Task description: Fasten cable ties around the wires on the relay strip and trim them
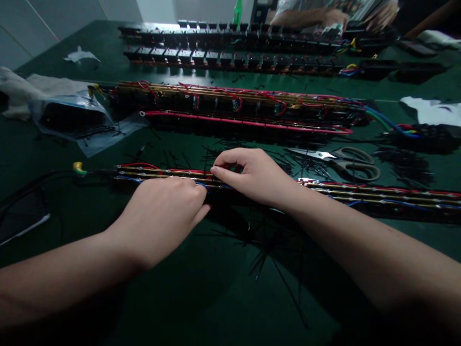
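Observation:
A long black strip [382, 197] with brass bars and red and blue wires lies across the dark green table [201, 298] in front of me. My left hand [163, 211] rests on its middle with fingers curled closed over the wires; what it grips is hidden. My right hand [252, 175] sits just to the right, fingers bent in a pinch on the strip's wiring. Loose black cable ties [266, 254] lie scattered around and under both hands.
Scissors [345, 161] lie to the right behind the strip. More wired strips [237, 108] lie in rows further back. A plastic bag [72, 117] and cloth are at the left. Another person's hands [334, 17] work at the far edge.

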`<state>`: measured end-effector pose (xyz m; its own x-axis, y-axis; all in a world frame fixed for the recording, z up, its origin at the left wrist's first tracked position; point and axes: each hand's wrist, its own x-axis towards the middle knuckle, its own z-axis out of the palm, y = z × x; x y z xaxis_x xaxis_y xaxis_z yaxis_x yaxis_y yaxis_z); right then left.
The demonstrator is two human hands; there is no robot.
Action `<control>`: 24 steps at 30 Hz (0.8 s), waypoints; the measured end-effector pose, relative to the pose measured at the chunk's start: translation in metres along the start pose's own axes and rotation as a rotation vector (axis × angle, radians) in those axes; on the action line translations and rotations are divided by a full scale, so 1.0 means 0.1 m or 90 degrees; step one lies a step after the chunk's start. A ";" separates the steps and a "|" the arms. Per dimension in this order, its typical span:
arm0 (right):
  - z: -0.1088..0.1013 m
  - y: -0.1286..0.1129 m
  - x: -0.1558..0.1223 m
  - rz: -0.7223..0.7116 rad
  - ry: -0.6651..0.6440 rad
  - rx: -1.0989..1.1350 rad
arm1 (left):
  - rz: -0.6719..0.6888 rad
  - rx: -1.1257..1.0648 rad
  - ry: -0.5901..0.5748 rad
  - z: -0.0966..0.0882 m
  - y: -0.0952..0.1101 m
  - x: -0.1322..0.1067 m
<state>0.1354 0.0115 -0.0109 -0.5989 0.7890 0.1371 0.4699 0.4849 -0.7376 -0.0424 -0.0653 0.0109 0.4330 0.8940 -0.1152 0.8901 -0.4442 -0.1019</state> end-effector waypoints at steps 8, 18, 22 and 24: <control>0.01 0.01 0.00 -0.009 -0.001 -0.001 | -0.012 -0.020 -0.010 0.01 -0.01 -0.02; 0.01 0.03 0.01 -0.022 -0.009 -0.038 | -0.016 0.036 0.094 -0.03 0.02 -0.08; 0.00 0.03 0.01 -0.040 0.001 -0.018 | -0.028 0.013 0.116 -0.06 -0.02 -0.06; -0.01 0.03 0.01 -0.051 0.000 -0.010 | -0.038 -0.046 0.112 -0.07 -0.06 -0.03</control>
<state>0.1367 0.0139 -0.0127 -0.6345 0.7479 0.1950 0.4311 0.5519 -0.7139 -0.0481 -0.0646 0.0189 0.3922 0.9177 0.0636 0.9199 -0.3909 -0.0322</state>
